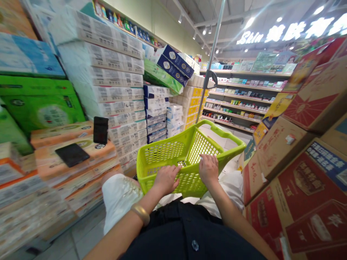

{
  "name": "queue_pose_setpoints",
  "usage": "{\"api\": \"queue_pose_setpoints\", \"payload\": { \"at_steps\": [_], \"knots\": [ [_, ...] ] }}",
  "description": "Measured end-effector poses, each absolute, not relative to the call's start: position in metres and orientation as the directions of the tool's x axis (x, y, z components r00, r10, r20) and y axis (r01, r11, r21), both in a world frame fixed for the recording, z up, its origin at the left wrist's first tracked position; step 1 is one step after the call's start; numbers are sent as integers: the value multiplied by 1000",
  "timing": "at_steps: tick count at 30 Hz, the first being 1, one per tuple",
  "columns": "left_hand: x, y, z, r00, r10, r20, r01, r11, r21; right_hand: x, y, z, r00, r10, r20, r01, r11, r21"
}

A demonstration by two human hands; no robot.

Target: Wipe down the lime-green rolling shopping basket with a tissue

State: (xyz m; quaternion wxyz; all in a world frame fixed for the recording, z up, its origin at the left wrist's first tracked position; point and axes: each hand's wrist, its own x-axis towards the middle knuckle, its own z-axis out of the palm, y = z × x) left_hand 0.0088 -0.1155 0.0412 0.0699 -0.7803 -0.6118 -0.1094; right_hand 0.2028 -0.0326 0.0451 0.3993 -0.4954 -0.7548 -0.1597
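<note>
A lime-green plastic shopping basket [168, 148] with perforated walls sits tilted in front of me, against my lap. My left hand [166, 178] is on its near rim, fingers curled over the edge. To the right, my right hand [208, 168] grips the same rim, its fingertips bent inward. The basket's inside shows no goods, only its perforated floor and walls. A long grey pull handle [207, 79] rises from the basket's far side.
On the left, a phone [100, 130] and a dark flat tablet-like slab [72, 154] rest on orange packs [43, 164]. White packs [119, 79] are stacked behind. Red and brown cartons [295, 180] rise close on the right. Stocked shelves [241, 94] stand at the back.
</note>
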Motion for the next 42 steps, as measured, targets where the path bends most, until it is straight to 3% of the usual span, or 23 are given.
{"api": "queue_pose_setpoints", "payload": {
  "at_steps": [7, 16, 22, 30, 37, 42],
  "knots": [
    [8, -115, 42, 223, 940, 259, 971, -238, 31, 174, -50, 33, -321, 590, 741, 791, 597, -133],
    [9, -116, 42, 229, 937, 264, 970, -243, 23, 198, -33, 46, -187, 635, 749, 874, 456, -168],
    [7, -114, 40, 229, 936, 268, 969, -245, 29, 164, -54, 34, -370, 597, 712, 768, 628, -127],
    [6, -115, 40, 238, 931, 276, 966, -257, 32, 198, -35, 48, -201, 660, 724, 866, 465, -184],
    [6, -115, 41, 234, 938, 258, 969, -248, 23, 167, -55, 36, -346, 623, 702, 779, 607, -155],
    [5, -115, 41, 238, 937, 255, 966, -255, 38, 190, -40, 45, -257, 657, 708, 834, 521, -181]
  ]
}}
